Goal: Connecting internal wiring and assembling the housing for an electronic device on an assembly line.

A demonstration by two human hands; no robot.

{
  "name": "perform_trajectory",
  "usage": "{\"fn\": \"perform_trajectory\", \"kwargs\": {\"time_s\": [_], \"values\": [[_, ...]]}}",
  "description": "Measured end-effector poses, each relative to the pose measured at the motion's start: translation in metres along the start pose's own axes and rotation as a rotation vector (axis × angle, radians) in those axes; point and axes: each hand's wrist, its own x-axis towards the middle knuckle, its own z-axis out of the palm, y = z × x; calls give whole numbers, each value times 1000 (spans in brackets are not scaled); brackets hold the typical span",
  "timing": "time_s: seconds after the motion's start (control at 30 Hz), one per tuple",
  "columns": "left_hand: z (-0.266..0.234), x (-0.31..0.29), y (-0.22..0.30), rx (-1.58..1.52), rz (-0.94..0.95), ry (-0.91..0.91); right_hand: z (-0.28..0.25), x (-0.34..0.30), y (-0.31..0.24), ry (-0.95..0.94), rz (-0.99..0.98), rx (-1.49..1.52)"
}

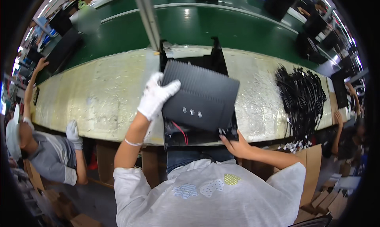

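Note:
My left hand [155, 94], in a white glove, grips the left edge of a black ribbed panel [200, 94], its thumb lying over the top face. Three small pale metallic pieces or slots sit in a row near the panel's lower edge. Tilted, the panel covers most of a black open housing [162, 55] on the bench. A red wire [180, 131] shows below the panel at the housing's near left. My bare right hand [236, 144] holds the near right corner of the housing, close to the panel's lower corner; its fingertips look dark and are partly hidden.
A heap of black cables [301, 96] with white connectors hangs over the bench's near edge at right. The bench [99, 92] has a film-covered top. Beyond it runs a green conveyor [190, 27] with a metal post [147, 19]. Co-workers [51, 151] sit on both sides.

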Motion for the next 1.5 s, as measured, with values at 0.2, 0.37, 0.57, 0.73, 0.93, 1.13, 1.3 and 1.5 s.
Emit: {"fn": "perform_trajectory", "kwargs": {"time_s": [0.2,0.37,0.57,0.73,0.93,1.13,1.3,1.5], "values": [[37,89,21,-188,126,-34,-71,63,12,-49,4,47],[55,150,10,-139,194,-14,-130,145,15,225,-118,435],[66,47,49,-292,518,222,-137,135,-24,175,-89,735],[29,-57,-44,592,1292,-51,-164,40,-15,-158,-330,-71],[50,-91,-101,674,1241,-481,-249,-23,69,645,194,-1045],[38,-94,-101,642,1075,-451,-278,-41,102,577,201,-1504],[76,-91,-64,112,1019,-326,-293,-45,-2,894,113,-1193],[153,-78,54,-415,620,-558,-224,7,-110,822,-169,-942]]}}
